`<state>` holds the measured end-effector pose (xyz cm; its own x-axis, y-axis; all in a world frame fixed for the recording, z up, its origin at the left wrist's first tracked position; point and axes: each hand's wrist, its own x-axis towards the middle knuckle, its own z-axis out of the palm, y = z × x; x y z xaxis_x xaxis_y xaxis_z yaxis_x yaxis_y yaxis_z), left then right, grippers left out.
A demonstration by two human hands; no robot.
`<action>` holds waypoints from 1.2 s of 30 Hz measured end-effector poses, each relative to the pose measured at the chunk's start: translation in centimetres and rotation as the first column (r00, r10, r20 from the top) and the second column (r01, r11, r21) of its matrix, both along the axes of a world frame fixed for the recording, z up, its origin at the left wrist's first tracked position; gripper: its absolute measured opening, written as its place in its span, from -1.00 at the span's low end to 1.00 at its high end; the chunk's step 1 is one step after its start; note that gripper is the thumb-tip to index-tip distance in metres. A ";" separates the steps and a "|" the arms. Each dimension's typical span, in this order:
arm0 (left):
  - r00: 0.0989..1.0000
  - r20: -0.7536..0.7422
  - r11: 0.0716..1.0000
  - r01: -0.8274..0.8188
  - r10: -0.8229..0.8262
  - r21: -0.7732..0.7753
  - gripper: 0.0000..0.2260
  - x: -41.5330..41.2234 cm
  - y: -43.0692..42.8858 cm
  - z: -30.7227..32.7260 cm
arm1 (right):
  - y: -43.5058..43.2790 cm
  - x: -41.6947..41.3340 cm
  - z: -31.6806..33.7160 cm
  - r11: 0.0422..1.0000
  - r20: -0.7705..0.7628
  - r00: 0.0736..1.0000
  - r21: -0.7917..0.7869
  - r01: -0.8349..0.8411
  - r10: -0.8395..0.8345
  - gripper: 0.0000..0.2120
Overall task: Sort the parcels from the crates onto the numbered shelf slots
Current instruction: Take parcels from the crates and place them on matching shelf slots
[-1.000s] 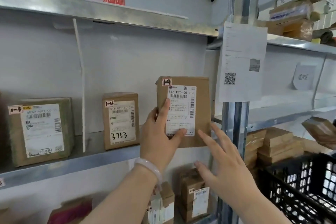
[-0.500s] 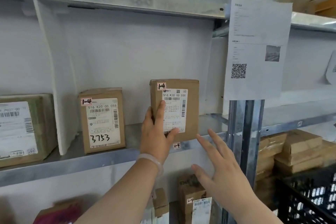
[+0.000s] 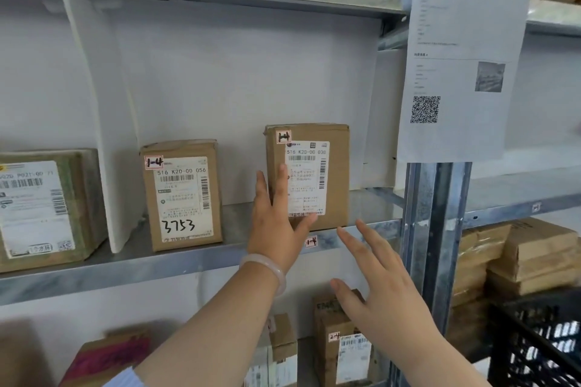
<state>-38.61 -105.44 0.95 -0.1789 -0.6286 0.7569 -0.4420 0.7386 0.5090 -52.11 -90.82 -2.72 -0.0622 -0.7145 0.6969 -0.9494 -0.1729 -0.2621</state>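
Note:
A brown cardboard parcel with a white shipping label and a small "1-4" tag stands upright on the metal shelf, just above the "1-4" slot sticker on the shelf's front edge. My left hand grips its lower left corner, thumb across the bottom of the label. My right hand hovers open with spread fingers below and right of the parcel, touching nothing. A second parcel tagged "1-4", marked 3753, stands to the left in the same slot.
A white divider separates this slot from a larger parcel at far left. A steel upright carrying a printed sheet bounds the slot on the right. Below stand more parcels; a black crate and stacked boxes sit right.
The parcel has come down from mid-air and now rests on the shelf, set further back. My left hand stayed on it; my right hand stayed open beneath it.

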 end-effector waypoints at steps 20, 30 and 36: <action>0.695 0.325 0.765 -0.613 0.641 -0.198 -0.33 33.5 14.2 -4.1 | -1.8 26.3 -0.7 0.855 -0.099 0.851 0.131 -0.502 0.515 -0.30; 0.366 0.383 0.439 -0.890 0.848 -0.121 -0.34 59.8 35.1 -7.3 | 9.4 55.3 -3.5 0.542 -0.108 0.532 0.215 -0.812 0.840 -0.30; 0.125 0.399 0.167 -0.983 0.908 -0.073 -0.38 71.0 50.6 -9.2 | 20.3 70.5 -5.5 0.279 -0.060 0.273 0.223 -0.934 0.960 -0.30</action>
